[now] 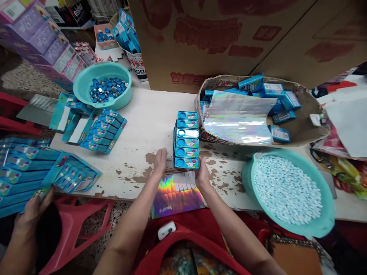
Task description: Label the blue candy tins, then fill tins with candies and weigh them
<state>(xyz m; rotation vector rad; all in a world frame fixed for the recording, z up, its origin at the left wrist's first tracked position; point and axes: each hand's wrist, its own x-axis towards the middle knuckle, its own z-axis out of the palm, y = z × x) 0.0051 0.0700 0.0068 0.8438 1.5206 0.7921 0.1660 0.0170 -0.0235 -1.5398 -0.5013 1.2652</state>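
A neat block of small blue tins [187,142], stacked in a row marked "Caramelo", sits on the white table in front of me. My left hand [160,162] stands on edge to the left of the block, fingers straight and apart from the tins. Against the near right corner of the block is my right hand [202,173], its fingers extended along the side; whether it presses on the tins I cannot tell. Between my wrists lies a shiny holographic sheet [179,196], partly over the table edge.
A cut-down carton [309,131] holds blue boxes and another holographic sheet [241,118]. Turquoise basins hold white-blue candies [288,189] and blue lids [107,89]. At left, a co-worker's hand [34,208] holds a display box [48,179]; another filled display [104,131] stands nearby.
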